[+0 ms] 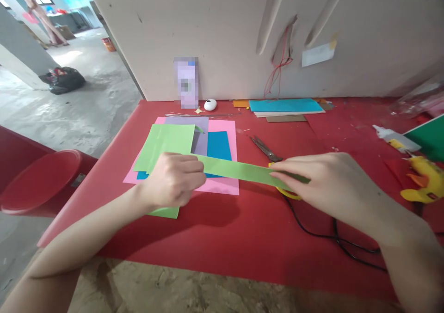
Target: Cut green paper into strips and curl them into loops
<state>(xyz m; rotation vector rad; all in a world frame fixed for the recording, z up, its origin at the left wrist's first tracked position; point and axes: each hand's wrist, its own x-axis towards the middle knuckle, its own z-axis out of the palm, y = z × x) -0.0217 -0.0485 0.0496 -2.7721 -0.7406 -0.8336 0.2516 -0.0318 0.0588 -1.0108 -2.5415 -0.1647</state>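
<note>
Here, a long green paper strip (239, 170) stretched across mid-frame above the red table (222, 239), left hand (175, 180) curled closed around its left end, right hand (322, 183) pinching the right end, pink, green and blue sheets (222, 183) behind, scissors (266, 149) nearby, perhaps a yellow glue gun (289, 193) beneath the right hand.

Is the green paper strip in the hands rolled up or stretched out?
Stretched out: the green strip runs flat between the left hand and right hand.
</note>
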